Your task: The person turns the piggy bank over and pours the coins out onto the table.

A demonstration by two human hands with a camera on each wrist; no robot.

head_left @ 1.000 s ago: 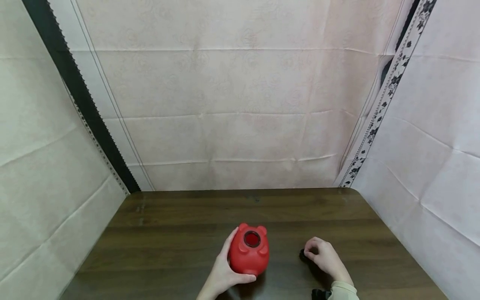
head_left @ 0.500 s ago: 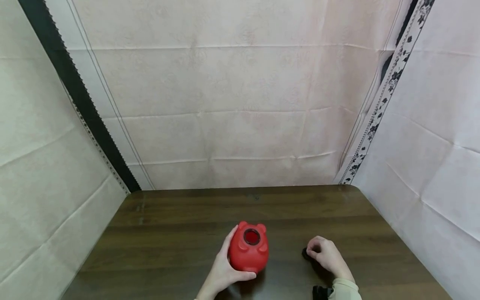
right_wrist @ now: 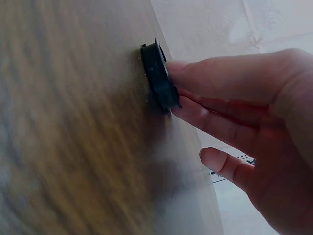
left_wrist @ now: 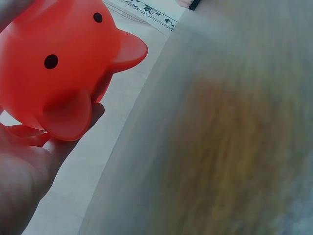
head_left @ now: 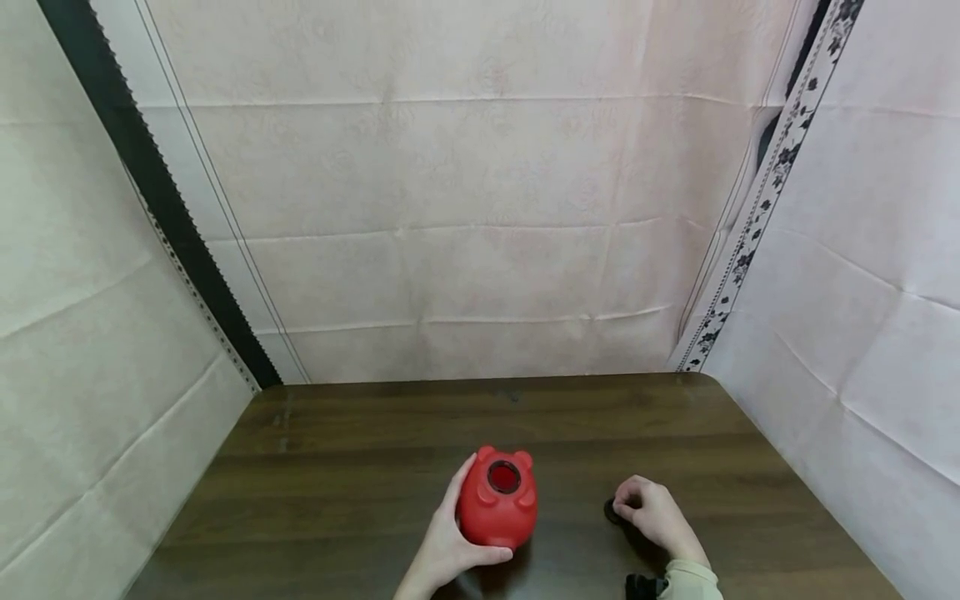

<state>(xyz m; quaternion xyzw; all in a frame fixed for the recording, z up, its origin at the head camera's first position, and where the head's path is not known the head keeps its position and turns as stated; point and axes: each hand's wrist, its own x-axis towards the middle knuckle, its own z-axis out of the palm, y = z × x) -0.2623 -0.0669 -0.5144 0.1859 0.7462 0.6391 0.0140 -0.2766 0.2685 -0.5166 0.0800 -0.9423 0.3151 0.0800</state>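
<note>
At lower centre, the left hand (head_left: 450, 537) grasps the red figure (head_left: 498, 518). At lower right, the right hand (head_left: 657, 518) pinches the black cap (right_wrist: 159, 73); an even pinch should prevent slipping.

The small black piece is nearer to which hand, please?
Right: the right hand pinches the small black piece. The left hand is farther away, to the piece's left in the head view, gripping the red animal-shaped figure.
</note>
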